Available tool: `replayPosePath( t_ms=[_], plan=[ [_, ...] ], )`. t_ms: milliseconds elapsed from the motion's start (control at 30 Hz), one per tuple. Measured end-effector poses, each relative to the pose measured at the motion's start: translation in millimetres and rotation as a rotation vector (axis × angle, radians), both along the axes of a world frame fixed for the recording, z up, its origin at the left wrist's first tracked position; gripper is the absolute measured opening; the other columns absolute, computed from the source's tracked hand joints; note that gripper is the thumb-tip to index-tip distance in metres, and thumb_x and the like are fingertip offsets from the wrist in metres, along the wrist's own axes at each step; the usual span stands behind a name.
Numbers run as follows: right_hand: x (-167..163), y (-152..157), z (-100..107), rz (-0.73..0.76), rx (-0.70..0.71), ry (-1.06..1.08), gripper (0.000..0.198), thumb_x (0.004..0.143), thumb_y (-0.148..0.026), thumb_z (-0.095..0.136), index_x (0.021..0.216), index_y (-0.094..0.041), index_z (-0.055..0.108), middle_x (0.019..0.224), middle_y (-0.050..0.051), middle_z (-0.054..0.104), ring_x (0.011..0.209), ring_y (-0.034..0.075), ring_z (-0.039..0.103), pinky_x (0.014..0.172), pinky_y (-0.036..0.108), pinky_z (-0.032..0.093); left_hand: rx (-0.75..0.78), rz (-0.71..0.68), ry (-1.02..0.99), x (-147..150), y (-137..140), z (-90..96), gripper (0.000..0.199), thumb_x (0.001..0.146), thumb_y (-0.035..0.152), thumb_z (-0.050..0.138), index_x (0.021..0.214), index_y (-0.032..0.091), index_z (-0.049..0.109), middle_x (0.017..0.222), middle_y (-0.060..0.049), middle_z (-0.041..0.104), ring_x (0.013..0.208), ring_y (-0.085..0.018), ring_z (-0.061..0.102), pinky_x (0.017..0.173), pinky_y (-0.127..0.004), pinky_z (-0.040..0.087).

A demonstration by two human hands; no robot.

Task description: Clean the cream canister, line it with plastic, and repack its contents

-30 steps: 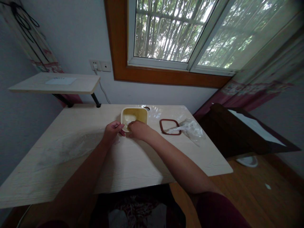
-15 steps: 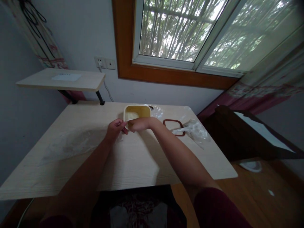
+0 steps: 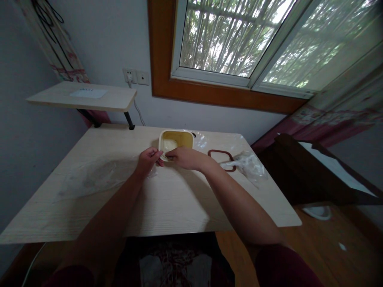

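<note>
A square yellow container (image 3: 179, 139) with something pale inside stands near the far edge of the light wooden table (image 3: 167, 207). My left hand (image 3: 147, 160) rests at the container's near left corner, fingers pinched on a thin clear plastic film. My right hand (image 3: 186, 157) lies at the near rim with its fingertips on that rim beside the left hand; what it pinches is too small to tell. A red-brown sealing ring (image 3: 221, 159) lies flat to the right of the container.
A crumpled clear plastic bag (image 3: 249, 167) lies right of the ring. A sheet of clear film (image 3: 95, 179) covers the table's left part. A small raised shelf (image 3: 86, 97) stands at the back left. Dark furniture (image 3: 314, 171) sits right of the table under the window.
The view has shifted a little. My right hand has flattened and settled on the container's near rim; my left hand stays at the corner.
</note>
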State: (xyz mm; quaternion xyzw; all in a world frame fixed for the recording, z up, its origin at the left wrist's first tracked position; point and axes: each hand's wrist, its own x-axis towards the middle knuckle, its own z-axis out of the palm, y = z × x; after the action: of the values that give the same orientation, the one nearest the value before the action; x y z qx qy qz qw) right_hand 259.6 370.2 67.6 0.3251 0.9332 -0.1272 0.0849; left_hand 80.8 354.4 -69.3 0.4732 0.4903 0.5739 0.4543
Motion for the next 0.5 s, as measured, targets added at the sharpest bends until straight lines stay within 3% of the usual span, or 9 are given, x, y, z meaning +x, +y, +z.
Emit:
replayPosePath(
  t_ms=[167,367,500],
  plan=[
    [25.0,-17.1,-4.4,-0.071,0.035,0.034,0.039,0.093,-0.010,0.045,0.121,-0.014,0.071,0.116,0.016,0.076,0.107,0.023,0.071,0.092,0.029,0.047,-0.010,-0.022,0.003,1.0,3.4,-3.0,0.041,0.075,0.055,0.074,0.075,0.019,0.054,0.055,0.000,0.068,0.045,-0.016,0.065,0.048,-0.025,0.052],
    [33.6,-13.0,-32.2,-0.200,0.112,0.021,0.046,0.087,-0.003,0.045,0.128,-0.009,0.066,0.121,0.020,0.073,0.113,0.024,0.069,0.098,0.031,0.049,-0.071,-0.087,-0.051,3.8,16.3,-15.2,0.046,0.073,0.057,0.077,0.083,0.017,0.055,0.063,-0.003,0.071,0.057,-0.019,0.072,0.060,-0.030,0.060],
    [30.9,-7.3,-51.1,-0.181,0.187,0.027,0.043,0.089,-0.003,0.044,0.128,-0.004,0.064,0.126,0.022,0.069,0.121,0.025,0.066,0.104,0.032,0.047,-0.070,-0.075,-0.087,4.4,24.0,-21.0,0.046,0.074,0.055,0.078,0.086,0.017,0.055,0.066,-0.001,0.070,0.062,-0.018,0.073,0.067,-0.032,0.063]
  ],
)
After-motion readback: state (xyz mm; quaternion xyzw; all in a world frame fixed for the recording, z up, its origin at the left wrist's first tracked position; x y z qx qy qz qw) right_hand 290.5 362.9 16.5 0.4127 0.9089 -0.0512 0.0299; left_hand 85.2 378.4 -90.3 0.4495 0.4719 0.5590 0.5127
